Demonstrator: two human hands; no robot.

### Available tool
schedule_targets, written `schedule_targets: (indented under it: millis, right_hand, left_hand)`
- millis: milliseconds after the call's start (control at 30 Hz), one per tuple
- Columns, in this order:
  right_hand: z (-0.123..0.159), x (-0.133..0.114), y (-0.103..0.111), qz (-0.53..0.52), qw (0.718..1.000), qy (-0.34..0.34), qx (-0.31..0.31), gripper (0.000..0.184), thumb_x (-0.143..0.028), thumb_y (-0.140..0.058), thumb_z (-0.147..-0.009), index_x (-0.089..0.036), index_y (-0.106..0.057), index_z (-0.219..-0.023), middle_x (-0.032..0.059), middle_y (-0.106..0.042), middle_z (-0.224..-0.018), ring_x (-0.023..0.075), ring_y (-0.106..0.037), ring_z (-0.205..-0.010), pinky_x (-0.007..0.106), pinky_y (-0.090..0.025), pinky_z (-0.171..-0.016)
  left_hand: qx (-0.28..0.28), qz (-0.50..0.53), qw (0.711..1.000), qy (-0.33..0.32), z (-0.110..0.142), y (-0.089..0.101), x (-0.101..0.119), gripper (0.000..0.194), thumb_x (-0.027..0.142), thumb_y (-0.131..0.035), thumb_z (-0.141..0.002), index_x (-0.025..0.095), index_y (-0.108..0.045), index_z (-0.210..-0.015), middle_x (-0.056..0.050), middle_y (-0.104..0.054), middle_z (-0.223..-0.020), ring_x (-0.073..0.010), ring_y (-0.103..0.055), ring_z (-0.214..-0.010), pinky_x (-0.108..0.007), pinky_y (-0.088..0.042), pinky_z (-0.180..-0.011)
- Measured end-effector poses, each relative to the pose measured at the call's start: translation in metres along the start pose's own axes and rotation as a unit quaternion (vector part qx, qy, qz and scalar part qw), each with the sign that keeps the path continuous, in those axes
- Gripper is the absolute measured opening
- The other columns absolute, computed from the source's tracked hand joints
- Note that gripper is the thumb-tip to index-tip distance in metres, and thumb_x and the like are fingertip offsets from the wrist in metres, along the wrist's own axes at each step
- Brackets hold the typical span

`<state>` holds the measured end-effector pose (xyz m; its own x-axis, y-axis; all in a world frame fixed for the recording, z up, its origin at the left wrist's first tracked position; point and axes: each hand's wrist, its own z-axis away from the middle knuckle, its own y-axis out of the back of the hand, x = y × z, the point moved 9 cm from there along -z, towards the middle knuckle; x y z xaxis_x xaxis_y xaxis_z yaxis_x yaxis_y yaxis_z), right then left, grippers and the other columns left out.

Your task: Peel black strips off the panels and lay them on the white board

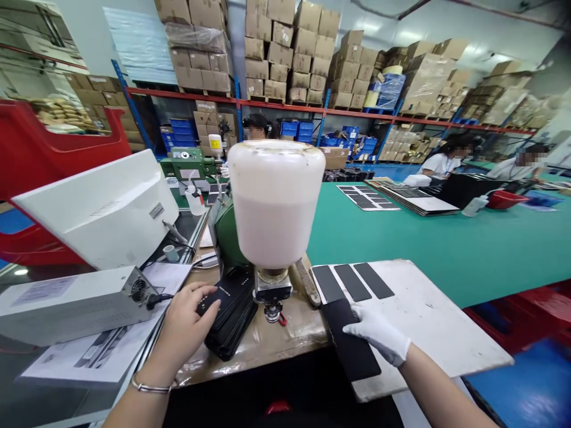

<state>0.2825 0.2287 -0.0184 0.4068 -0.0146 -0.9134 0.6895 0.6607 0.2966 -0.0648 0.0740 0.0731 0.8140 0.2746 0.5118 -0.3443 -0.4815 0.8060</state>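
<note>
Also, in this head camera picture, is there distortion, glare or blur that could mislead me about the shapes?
Head view: strong wide-angle distortion, so the long red steel shelf beam slants and the white plastic jar-shaped container looks oversized near the lens; lighting is even, with a soft sheen on the teal work mat; no strong blur.

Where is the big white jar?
In the head view, the big white jar stands upright in the middle, on a metal fitting, between the person's left hand and gloved right hand.
</note>
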Motion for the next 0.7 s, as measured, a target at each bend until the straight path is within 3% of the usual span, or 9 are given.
schedule_targets:
  millis: [100,167,233,300,400,533,600,700]
  right_hand:
    - [0.008,0.029,0.036,0.058,0.993,0.006,0.105,0.049,-0.024,-0.063,-0.065,-0.017,-0.056,-0.113,0.0087,-0.065,-0.106,0.0259,-0.061,-0.099,0.038,-0.048,-0.085]
    - [0.015,0.041,0.057,0.148,0.969,-0.028,0.194,0.063,-0.034,-0.068,-0.062,-0.017,-0.05,-0.121,0.012,-0.063,-0.11,0.0306,-0.058,-0.103,0.043,-0.046,-0.087]
    - [0.022,0.04,0.073,0.236,0.929,-0.052,0.279,0.082,-0.046,-0.07,-0.059,-0.015,-0.042,-0.129,0.0186,-0.053,-0.124,0.0373,-0.047,-0.118,0.051,-0.037,-0.095]
    - [0.024,0.026,0.075,0.294,0.899,-0.039,0.323,0.093,-0.055,-0.068,-0.06,-0.012,-0.035,-0.135,0.0217,-0.039,-0.138,0.0392,-0.031,-0.129,0.054,-0.027,-0.102]
    - [0.019,-0.003,0.054,0.337,0.891,0.029,0.303,0.087,-0.058,-0.063,-0.065,-0.013,-0.036,-0.135,0.0178,-0.038,-0.14,0.0345,-0.03,-0.132,0.05,-0.025,-0.106]
    - [0.017,-0.039,0.008,0.3,0.92,0.122,0.219,0.068,-0.052,-0.061,-0.072,-0.017,-0.046,-0.129,0.0135,-0.045,-0.135,0.0303,-0.036,-0.129,0.047,-0.03,-0.105]
    - [0.019,-0.055,-0.015,0.26,0.938,0.157,0.167,0.057,-0.049,-0.06,-0.076,-0.02,-0.051,-0.124,0.0116,-0.05,-0.13,0.0286,-0.041,-0.125,0.046,-0.033,-0.104]
    - [0.018,-0.071,-0.056,0.183,0.961,0.187,0.09,0.044,-0.046,-0.059,-0.078,-0.022,-0.058,-0.116,0.0093,-0.059,-0.119,0.0265,-0.05,-0.115,0.044,-0.039,-0.099]
  left_hand:
    - [-0.062,-0.084,0.994,0.027,-0.01,-0.022,-0.005,0.036,0.047,-0.051,-0.077,0.021,-0.062,-0.098,-0.011,-0.052,-0.123,-0.0309,-0.047,-0.114,-0.044,-0.036,-0.094]
    - [-0.101,-0.106,0.989,0.029,-0.016,-0.035,-0.005,0.041,0.051,-0.052,-0.075,0.019,-0.06,-0.098,-0.011,-0.057,-0.115,-0.03,-0.053,-0.107,-0.04,-0.041,-0.087]
    - [-0.112,-0.116,0.986,0.031,-0.022,-0.041,-0.004,0.044,0.055,-0.053,-0.072,0.018,-0.058,-0.096,-0.011,-0.062,-0.103,-0.0289,-0.058,-0.097,-0.037,-0.044,-0.078]
    - [-0.111,-0.116,0.986,0.035,-0.027,-0.043,-0.002,0.044,0.055,-0.056,-0.069,0.018,-0.058,-0.092,-0.009,-0.064,-0.094,-0.0282,-0.06,-0.09,-0.035,-0.044,-0.073]
    - [-0.108,-0.091,0.989,0.042,-0.029,-0.039,-0.001,0.04,0.053,-0.059,-0.067,0.018,-0.058,-0.086,-0.008,-0.065,-0.089,-0.0267,-0.06,-0.084,-0.034,-0.044,-0.07]
    - [-0.06,-0.042,0.995,0.065,-0.015,-0.009,-0.002,0.037,0.05,-0.062,-0.067,0.02,-0.058,-0.087,-0.006,-0.066,-0.092,-0.0259,-0.061,-0.084,-0.034,-0.045,-0.072]
    - [-0.04,0.03,0.994,0.093,0.001,0.004,-0.006,0.037,0.05,-0.062,-0.067,0.021,-0.057,-0.089,-0.006,-0.066,-0.098,-0.0255,-0.061,-0.086,-0.035,-0.047,-0.074]
    - [-0.039,0.194,0.974,0.111,0.028,0.003,-0.009,0.035,0.045,-0.063,-0.07,0.021,-0.053,-0.093,-0.009,-0.061,-0.114,-0.0246,-0.061,-0.097,-0.036,-0.049,-0.083]
